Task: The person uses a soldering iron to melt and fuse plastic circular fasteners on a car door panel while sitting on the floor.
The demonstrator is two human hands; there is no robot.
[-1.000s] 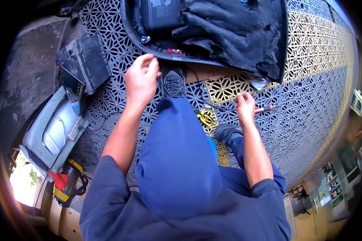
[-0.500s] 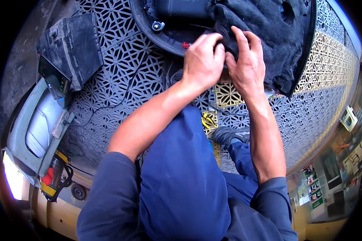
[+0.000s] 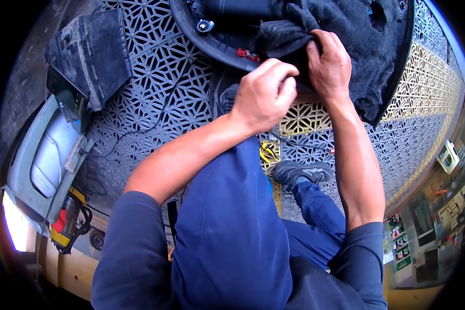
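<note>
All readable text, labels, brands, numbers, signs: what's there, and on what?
None legible.
Green sign: marks too small to read.
Dark screen: too small and blurred to read.
Black fabric at the right hand: no lettering visible.

Right hand (image 3: 330,72) has a bunched fold of black felt liner (image 3: 346,31) pinched up, left hand (image 3: 263,95) is curled just beside it, can't tell if it's holding anything. Little red clip (image 3: 248,55) sits on the curved black rim (image 3: 199,44). Yellow-handled pliers (image 3: 267,151) lie on the lattice floor tiles (image 3: 155,57) near a dark shoe (image 3: 300,171), and there's a black screen (image 3: 67,90) off left.
</note>
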